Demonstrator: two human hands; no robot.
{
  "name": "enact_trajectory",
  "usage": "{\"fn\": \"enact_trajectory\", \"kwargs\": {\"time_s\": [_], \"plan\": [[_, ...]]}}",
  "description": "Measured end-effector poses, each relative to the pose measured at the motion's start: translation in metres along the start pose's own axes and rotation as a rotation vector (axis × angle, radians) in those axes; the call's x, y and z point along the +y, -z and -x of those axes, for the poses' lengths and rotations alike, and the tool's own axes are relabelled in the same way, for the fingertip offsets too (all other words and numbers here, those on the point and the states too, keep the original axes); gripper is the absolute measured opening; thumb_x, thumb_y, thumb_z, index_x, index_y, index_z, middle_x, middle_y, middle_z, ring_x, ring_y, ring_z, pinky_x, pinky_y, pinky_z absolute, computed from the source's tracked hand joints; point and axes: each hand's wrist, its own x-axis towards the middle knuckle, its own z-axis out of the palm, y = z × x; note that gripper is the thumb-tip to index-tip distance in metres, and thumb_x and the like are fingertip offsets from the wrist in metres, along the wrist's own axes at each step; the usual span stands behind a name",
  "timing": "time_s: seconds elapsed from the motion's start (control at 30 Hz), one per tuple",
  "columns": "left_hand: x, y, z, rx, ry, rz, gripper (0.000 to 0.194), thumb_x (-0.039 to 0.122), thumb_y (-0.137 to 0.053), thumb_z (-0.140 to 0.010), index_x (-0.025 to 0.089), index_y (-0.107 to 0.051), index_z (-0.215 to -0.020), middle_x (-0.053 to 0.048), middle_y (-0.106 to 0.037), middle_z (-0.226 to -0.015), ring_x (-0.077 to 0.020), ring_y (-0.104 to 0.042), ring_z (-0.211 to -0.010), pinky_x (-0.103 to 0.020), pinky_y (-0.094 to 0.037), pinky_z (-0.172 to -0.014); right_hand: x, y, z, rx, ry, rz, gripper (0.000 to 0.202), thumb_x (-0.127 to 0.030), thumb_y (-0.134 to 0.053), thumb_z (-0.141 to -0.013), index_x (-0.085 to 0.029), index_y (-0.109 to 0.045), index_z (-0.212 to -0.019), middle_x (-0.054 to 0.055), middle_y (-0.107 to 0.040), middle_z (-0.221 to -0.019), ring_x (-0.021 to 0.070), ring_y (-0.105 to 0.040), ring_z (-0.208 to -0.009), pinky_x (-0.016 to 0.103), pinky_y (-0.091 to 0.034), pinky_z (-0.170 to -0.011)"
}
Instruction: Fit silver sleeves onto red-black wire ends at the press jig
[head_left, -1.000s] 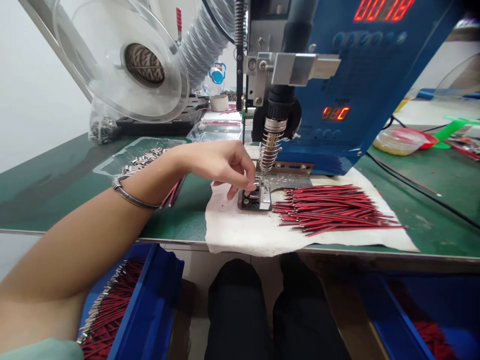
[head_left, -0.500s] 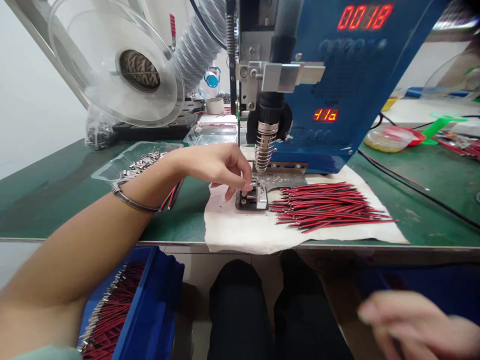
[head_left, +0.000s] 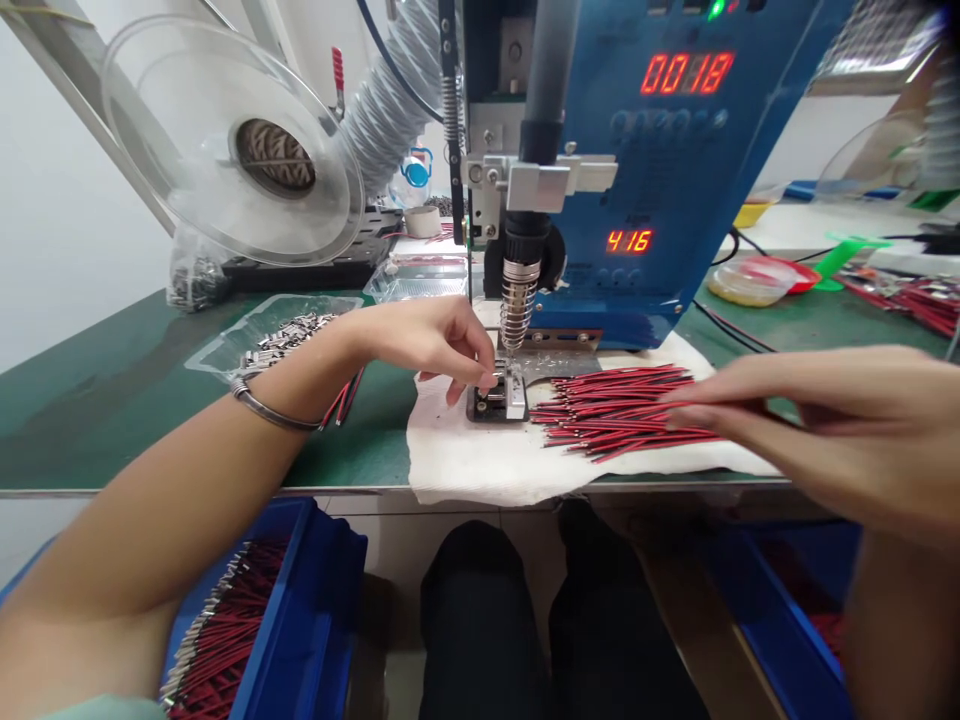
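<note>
My left hand (head_left: pixel 442 345) reaches to the small metal fixture (head_left: pixel 514 395) under the soldering head (head_left: pixel 519 290), its thumb and forefinger pinched at the fixture's left side; what they hold is too small to make out. Right of the fixture, a pile of red and black wires (head_left: pixel 622 410) lies on a white cloth (head_left: pixel 465 460). My right hand (head_left: pixel 817 420) is over the right end of this pile, thumb and forefinger apart around the wire ends, with no wire clearly gripped.
A clear tray of metal parts (head_left: pixel 289 340) stands behind my left forearm. The blue machine (head_left: pixel 645 180) rises at the back, beside a clear round hood (head_left: pixel 187 150). Below the table edge are a blue bin of wires (head_left: pixel 300 610) and another blue bin (head_left: pixel 795 620).
My right hand has risen from below the table edge to the wire pile. My left hand stays at the fixture. The lower display now reads 416, and the view has shifted slightly.
</note>
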Motion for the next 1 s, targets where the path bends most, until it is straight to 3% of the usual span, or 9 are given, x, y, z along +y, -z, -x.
{"fn": "enact_trajectory", "kwargs": {"time_s": [0.1,0.23,0.33,0.47,0.57,0.7,0.77,0.83,1.0], "plan": [[0.0,-0.001,0.0,-0.001,-0.004,0.005,0.018,0.024,-0.071,-0.086,0.014,-0.08,-0.074,-0.006,-0.074,-0.059,-0.0098,-0.051,-0.046,-0.019,-0.036,-0.042,-0.024,-0.018,-0.053,-0.307,0.072,-0.222,0.025,-0.039,-0.07,-0.101,-0.024,-0.089,-0.093,0.004,-0.085,-0.084,0.0186,-0.075,-0.064,0.029,-0.055,-0.056],[-0.001,0.0,-0.001,0.002,0.003,-0.008,0.018,0.026,-0.071,-0.087,0.014,-0.081,-0.077,-0.005,-0.076,-0.061,-0.0104,-0.053,-0.048,-0.019,-0.038,-0.044,-0.012,-0.035,-0.106,-0.616,0.107,-0.23,0.02,-0.034,-0.071,-0.097,-0.029,-0.09,-0.096,-0.001,-0.086,-0.089,0.0185,-0.078,-0.071,0.029,-0.057,-0.061],[-0.002,0.001,-0.001,-0.006,-0.012,-0.009,0.019,0.026,-0.07,-0.088,0.014,-0.081,-0.078,-0.006,-0.076,-0.061,-0.0106,-0.054,-0.049,-0.019,-0.039,-0.045,0.004,-0.042,-0.132,-0.856,0.143,-0.281,0.016,-0.034,-0.073,-0.096,-0.03,-0.089,-0.095,-0.002,-0.086,-0.089,0.0202,-0.079,-0.075,0.03,-0.059,-0.066],[-0.004,0.001,-0.001,-0.008,-0.029,-0.009,0.018,0.025,-0.07,-0.089,0.015,-0.081,-0.078,-0.005,-0.076,-0.06,-0.0101,-0.054,-0.049,-0.018,-0.038,-0.045,0.017,-0.053,-0.144,-1.07,-0.013,-0.457,0.018,-0.042,-0.076,-0.095,-0.028,-0.083,-0.087,0.001,-0.084,-0.084,0.0184,-0.076,-0.072,0.028,-0.052,-0.058],[-0.005,0.0,-0.001,-0.006,-0.028,0.005,0.018,0.026,-0.071,-0.088,0.015,-0.08,-0.078,-0.005,-0.076,-0.061,-0.0101,-0.054,-0.048,-0.018,-0.038,-0.044,0.024,-0.065,-0.137,-0.989,-0.078,-0.651,0.023,-0.046,-0.084,-0.089,-0.025,-0.076,-0.081,0.0,-0.08,-0.075,0.0158,-0.07,-0.067,0.027,-0.048,-0.056],[-0.005,0.0,0.0,-0.005,-0.022,0.016,0.019,0.027,-0.07,-0.089,0.014,-0.082,-0.082,-0.005,-0.076,-0.061,-0.0109,-0.055,-0.048,-0.019,-0.039,-0.043,0.025,-0.071,-0.118,-0.724,-0.07,-0.785,0.031,-0.049,-0.084,-0.089,-0.022,-0.074,-0.082,0.0,-0.077,-0.069,0.0104,-0.054,-0.053,0.026,-0.036,-0.049],[-0.006,0.0,0.0,-0.005,-0.021,0.009,0.019,0.026,-0.069,-0.089,0.014,-0.081,-0.082,-0.004,-0.076,-0.061,-0.0107,-0.055,-0.048,-0.02,-0.038,-0.044,0.021,-0.069,-0.11,-0.649,-0.086,-0.764,0.03,-0.049,-0.082,-0.091,-0.021,-0.074,-0.084,0.0,-0.076,-0.07,0.0097,-0.05,-0.051,0.027,-0.035,-0.048],[-0.005,0.0,0.0,-0.006,-0.019,-0.003,0.018,0.026,-0.069,-0.089,0.015,-0.081,-0.081,-0.003,-0.076,-0.061,-0.0111,-0.057,-0.049,-0.021,-0.038,-0.046,0.015,-0.067,-0.105,-0.564,-0.076,-0.664,0.029,-0.048,-0.081,-0.092,-0.021,-0.074,-0.083,0.002,-0.078,-0.074,0.0135,-0.061,-0.061,0.028,-0.043,-0.054],[-0.002,0.0,0.0,-0.016,0.011,-0.012,0.015,0.022,-0.067,-0.084,0.017,-0.076,-0.072,-0.002,-0.076,-0.062,-0.0122,-0.061,-0.055,-0.022,-0.041,-0.052,0.004,-0.071,-0.1,-0.382,0.095,-0.419,0.023,-0.04,-0.074,-0.093,-0.022,-0.074,-0.079,0.0,-0.074,-0.069,0.0149,-0.06,-0.059,0.031,-0.045,-0.057]]}}
